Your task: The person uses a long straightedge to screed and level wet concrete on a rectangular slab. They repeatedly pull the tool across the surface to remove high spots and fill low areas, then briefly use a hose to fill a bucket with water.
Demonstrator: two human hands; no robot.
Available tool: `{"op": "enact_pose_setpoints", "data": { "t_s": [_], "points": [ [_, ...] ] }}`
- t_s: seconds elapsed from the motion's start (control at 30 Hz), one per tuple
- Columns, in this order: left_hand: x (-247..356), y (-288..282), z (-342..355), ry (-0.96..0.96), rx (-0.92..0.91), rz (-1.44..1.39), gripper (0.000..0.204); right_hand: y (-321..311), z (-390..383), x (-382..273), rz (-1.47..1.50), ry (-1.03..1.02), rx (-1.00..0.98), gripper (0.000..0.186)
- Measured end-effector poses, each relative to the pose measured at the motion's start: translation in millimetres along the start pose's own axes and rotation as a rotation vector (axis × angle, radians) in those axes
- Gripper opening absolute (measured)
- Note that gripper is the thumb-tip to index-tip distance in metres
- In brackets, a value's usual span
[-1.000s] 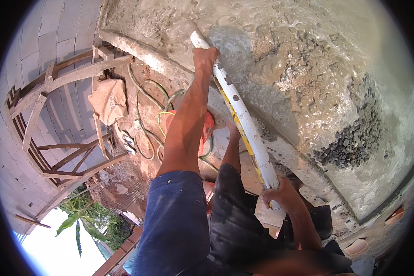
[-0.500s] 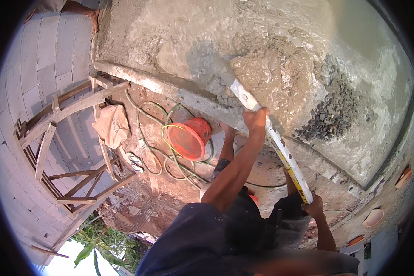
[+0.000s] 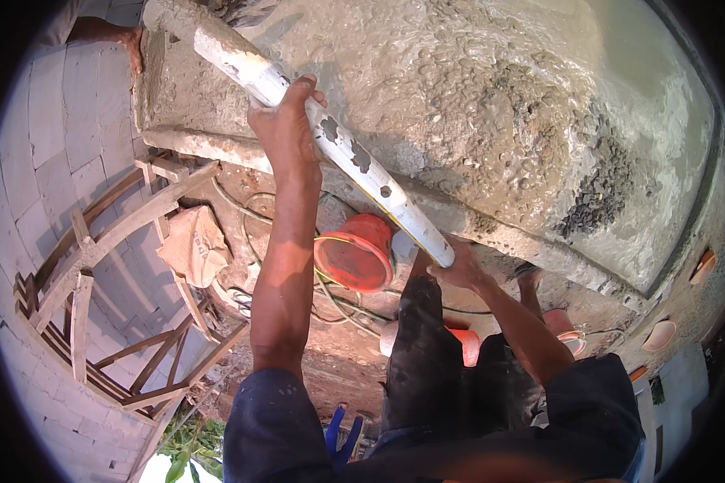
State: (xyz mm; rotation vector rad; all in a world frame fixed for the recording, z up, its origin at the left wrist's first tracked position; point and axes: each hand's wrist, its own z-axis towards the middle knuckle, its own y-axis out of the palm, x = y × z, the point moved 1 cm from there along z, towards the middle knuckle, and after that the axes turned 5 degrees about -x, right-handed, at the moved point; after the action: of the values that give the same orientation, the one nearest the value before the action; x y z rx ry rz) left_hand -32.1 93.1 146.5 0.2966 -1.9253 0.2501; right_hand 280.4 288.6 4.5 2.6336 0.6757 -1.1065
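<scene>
My left hand (image 3: 288, 125) is wrapped round the upper part of a long, white-painted pole (image 3: 350, 153) with chipped dark patches. Closed near its lower end is my right hand (image 3: 461, 264). The pole slants from the upper left down toward my legs, raised above the slab. Its far end is caked in grey cement and runs to the top edge, so the tool's head cannot be made out. Beneath and beyond lies a bed of wet grey concrete (image 3: 459, 121), with a patch of dark gravel (image 3: 596, 189) on its right side.
A raised concrete edge (image 3: 210, 149) borders the bed. An orange bucket (image 3: 354, 256) stands by a green hose (image 3: 346, 310) on the dirt. Wooden framing (image 3: 81, 322) leans by the block wall (image 3: 57, 129) at left, near a tan sack (image 3: 195, 245). Another person's foot (image 3: 133, 52) shows top left.
The pole has come up out of the wet concrete and swung to the upper left. Both hands moved with it, the left one upward and leftward, the right one likewise.
</scene>
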Motion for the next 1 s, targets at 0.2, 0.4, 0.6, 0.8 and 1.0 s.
{"op": "enact_pose_setpoints", "data": {
  "t_s": [0.2, 0.4, 0.6, 0.8, 1.0],
  "points": [
    [-133.9, -61.0, 136.0, -0.061, 0.110, 1.071, 0.065, 64.2, 97.8, -99.4, 0.337, 0.251, -0.151, 0.078],
    [-150.9, -37.6, 152.0, -0.148, 0.019, 1.093, 0.072, 60.2, 88.8, -77.0, 0.533, 0.301, -0.254, 0.055],
    [-176.8, 1.3, 99.5, -0.219, 0.001, 0.949, 0.070, 5.9, 29.7, -50.2, 0.609, 0.253, -0.148, 0.068],
    [-235.3, 7.9, -25.9, -0.258, 0.154, 0.787, 0.063, -53.9, -84.0, -15.6, 0.315, 0.360, -0.167, 0.027],
    [-264.1, 93.9, -103.1, -0.259, -0.039, 0.639, 0.060, -92.6, -184.5, 44.5, 0.279, 0.289, -0.024, 0.029]
  ]
}}
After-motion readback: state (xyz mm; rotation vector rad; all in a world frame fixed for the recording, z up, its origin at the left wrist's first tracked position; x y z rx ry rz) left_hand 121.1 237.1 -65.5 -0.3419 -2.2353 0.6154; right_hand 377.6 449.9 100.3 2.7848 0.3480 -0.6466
